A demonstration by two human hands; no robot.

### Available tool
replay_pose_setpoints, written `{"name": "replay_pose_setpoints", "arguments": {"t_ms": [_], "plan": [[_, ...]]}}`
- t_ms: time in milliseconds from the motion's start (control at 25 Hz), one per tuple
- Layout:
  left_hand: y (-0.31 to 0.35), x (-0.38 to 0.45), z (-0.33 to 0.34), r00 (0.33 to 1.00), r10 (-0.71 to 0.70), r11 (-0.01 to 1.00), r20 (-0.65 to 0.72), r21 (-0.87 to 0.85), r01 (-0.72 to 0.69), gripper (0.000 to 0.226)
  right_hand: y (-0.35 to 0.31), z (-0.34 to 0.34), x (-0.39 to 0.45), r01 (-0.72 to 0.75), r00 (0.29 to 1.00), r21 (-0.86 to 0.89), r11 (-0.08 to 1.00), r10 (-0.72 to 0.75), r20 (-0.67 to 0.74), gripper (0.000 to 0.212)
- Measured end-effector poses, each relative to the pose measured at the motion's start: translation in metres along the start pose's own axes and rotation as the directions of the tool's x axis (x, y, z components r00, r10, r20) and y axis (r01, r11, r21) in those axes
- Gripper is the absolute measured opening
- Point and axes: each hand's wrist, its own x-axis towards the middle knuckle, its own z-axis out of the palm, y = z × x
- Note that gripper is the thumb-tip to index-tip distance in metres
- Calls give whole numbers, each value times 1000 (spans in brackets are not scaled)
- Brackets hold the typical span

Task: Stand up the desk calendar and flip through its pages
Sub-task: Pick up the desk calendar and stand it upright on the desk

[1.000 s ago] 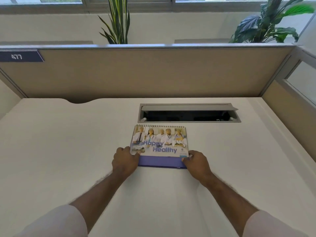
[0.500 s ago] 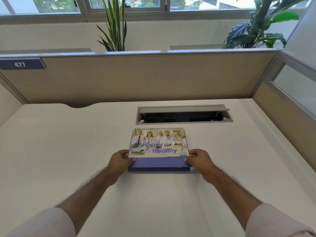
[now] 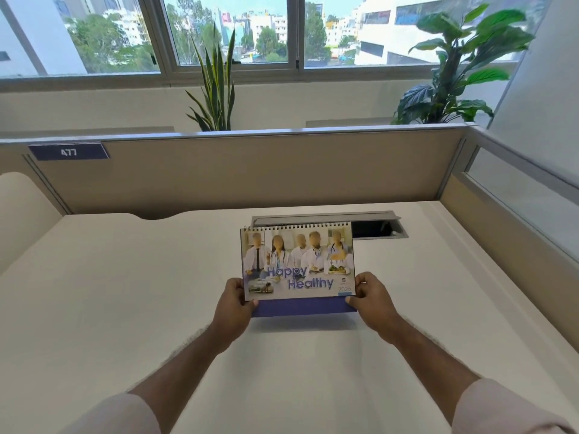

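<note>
The desk calendar [image 3: 297, 264] has a spiral binding along its top, a cover photo of several people in white coats, the words "Happy Healthy", and a purple base strip. It is tilted up off the white desk [image 3: 125, 292], cover facing me. My left hand [image 3: 233, 303] grips its lower left corner. My right hand [image 3: 372, 299] grips its lower right corner. A shadow lies on the desk just under the purple base.
An open grey cable tray [image 3: 379, 228] is set into the desk right behind the calendar. A beige partition [image 3: 235, 170] with a "477" label [image 3: 69, 151] closes the far side, and another partition [image 3: 517, 220] runs along the right. Plants stand behind it.
The calendar lay nearly flat on the desk before; both hands have raised it so its cover tilts up toward me. My view has also lifted toward the window.
</note>
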Motion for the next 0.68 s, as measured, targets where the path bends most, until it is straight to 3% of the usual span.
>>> {"name": "replay_pose_setpoints", "arguments": {"t_ms": [200,480,680], "plan": [[-10,-23,18,999,43,995,-21,91,-41,34,23,-8,-16,57,998,-95,994,-55,25,24],[-14,-43,37,995,79,977,65,192,-90,35,55,-11,-33,82,997,-181,980,-80,14,32],[-17,-49,41,996,-3,948,94,318,-28,44,64,-10,-37,55,998,-133,990,-52,24,36]]}}
